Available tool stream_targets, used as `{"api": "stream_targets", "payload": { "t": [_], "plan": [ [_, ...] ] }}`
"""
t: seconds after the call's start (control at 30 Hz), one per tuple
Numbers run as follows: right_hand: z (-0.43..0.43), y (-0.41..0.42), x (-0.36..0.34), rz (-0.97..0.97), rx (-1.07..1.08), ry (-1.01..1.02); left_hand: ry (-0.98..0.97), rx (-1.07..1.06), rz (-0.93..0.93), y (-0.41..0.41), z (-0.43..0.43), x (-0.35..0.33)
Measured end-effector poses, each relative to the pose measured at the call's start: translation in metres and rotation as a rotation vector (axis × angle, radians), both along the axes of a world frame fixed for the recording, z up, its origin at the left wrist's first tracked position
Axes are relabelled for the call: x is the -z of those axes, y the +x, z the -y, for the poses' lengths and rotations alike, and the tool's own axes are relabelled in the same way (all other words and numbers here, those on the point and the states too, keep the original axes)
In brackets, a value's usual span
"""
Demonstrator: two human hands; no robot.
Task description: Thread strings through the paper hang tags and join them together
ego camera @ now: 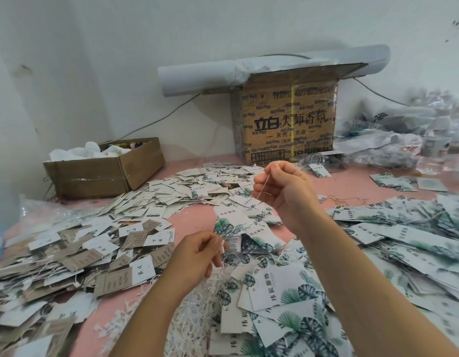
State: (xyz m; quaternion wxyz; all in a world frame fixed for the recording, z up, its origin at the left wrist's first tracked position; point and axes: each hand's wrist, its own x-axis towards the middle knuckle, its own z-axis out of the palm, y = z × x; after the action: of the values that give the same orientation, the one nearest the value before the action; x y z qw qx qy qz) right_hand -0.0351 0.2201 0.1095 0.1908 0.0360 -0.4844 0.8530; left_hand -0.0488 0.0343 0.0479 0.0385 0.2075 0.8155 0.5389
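My right hand [285,191] is raised over the middle of the pink table [189,225] and pinches a thin string [264,185] that hangs down in front of its palm. Lower down, my left hand [197,256] pinches the corner of a white hang tag with green leaf print [231,222], held up between the two hands. A loose heap of white strings [197,300] lies under my left wrist. More leaf-print tags [287,292] are piled in front of me and to the right.
Brown and white tags [76,256] cover the left of the table. An open cardboard box [105,168] stands at the back left. A tall printed carton [287,122] with a paper roll [197,76] on top stands at the back. Plastic bags [403,135] lie at the right.
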Motion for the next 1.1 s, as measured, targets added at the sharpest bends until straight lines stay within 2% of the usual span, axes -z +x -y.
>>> {"api": "stream_targets", "payload": {
  "t": [0.13, 0.2, 0.27, 0.4, 0.5, 0.67, 0.87, 1.1],
  "plan": [
    [-0.008, 0.001, -0.002, 0.002, 0.085, -0.046, -0.035, -0.044, -0.016, -0.003, 0.001, 0.004],
    [-0.014, -0.001, -0.001, 0.028, 0.117, 0.000, -0.052, -0.053, -0.022, -0.003, 0.001, 0.004],
    [-0.016, -0.003, 0.004, 0.104, 0.169, 0.201, -0.060, -0.055, -0.021, -0.003, 0.001, 0.004],
    [-0.008, -0.017, 0.033, 0.312, 0.248, 0.879, -0.162, -0.048, -0.034, -0.001, 0.001, 0.004],
    [-0.003, -0.026, 0.053, 0.419, 0.286, 1.128, -0.208, -0.046, -0.030, 0.000, 0.001, 0.004],
    [-0.002, -0.033, 0.066, 0.501, 0.238, 1.251, -0.214, -0.092, -0.074, -0.002, 0.000, 0.007],
    [0.002, -0.034, 0.068, 0.437, 0.218, 1.240, -0.154, -0.149, -0.108, -0.006, 0.000, 0.020],
    [0.004, -0.034, 0.067, 0.421, 0.162, 1.148, -0.123, -0.115, -0.024, -0.007, -0.001, 0.039]
  ]
}}
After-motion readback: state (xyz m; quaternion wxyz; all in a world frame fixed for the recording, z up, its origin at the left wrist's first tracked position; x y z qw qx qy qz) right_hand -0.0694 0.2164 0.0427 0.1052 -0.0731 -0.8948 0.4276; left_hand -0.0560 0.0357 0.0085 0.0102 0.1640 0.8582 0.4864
